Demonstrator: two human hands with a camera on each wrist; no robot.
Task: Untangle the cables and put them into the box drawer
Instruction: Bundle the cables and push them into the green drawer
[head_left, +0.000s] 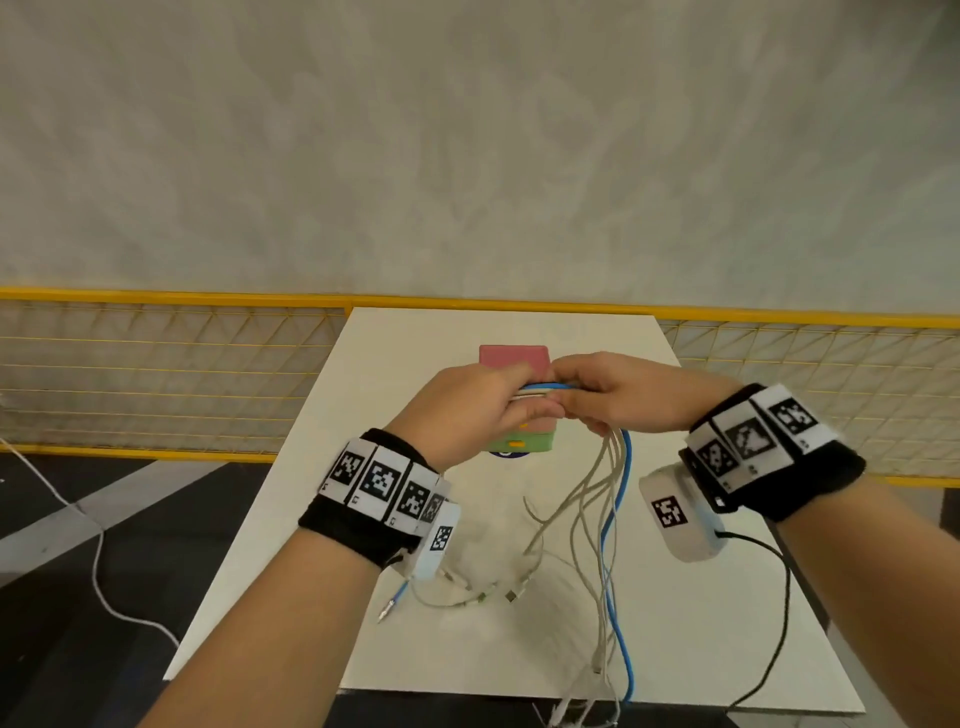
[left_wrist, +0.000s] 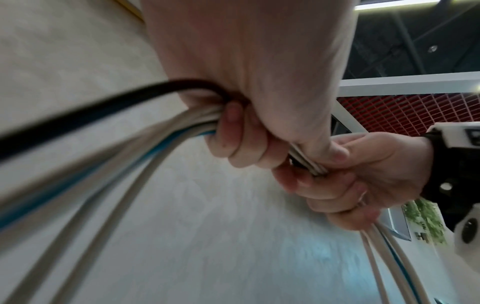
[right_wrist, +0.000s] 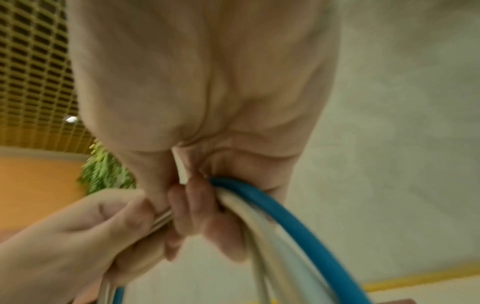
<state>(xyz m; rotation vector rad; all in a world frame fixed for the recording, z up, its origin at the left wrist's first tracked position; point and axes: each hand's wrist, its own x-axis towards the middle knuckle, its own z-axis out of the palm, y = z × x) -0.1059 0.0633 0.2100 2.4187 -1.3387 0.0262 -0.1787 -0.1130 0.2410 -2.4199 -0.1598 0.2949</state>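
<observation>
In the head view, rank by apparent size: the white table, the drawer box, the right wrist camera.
1. white table
2. drawer box and right wrist camera: unsure, since both hands hide much of the box and the camera sits nearer the lens.

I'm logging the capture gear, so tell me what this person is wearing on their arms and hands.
Bare forearms, no sleeves or gloves. Each wrist carries a black wristband ringed with white tiles printed with black square markers. A white camera pod hangs under the right wrist with a thin black cable; the left has a similar pod.

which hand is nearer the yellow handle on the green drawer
Left. The left hand hovers just above the yellow handle; the right hand is further off to its right.
</observation>
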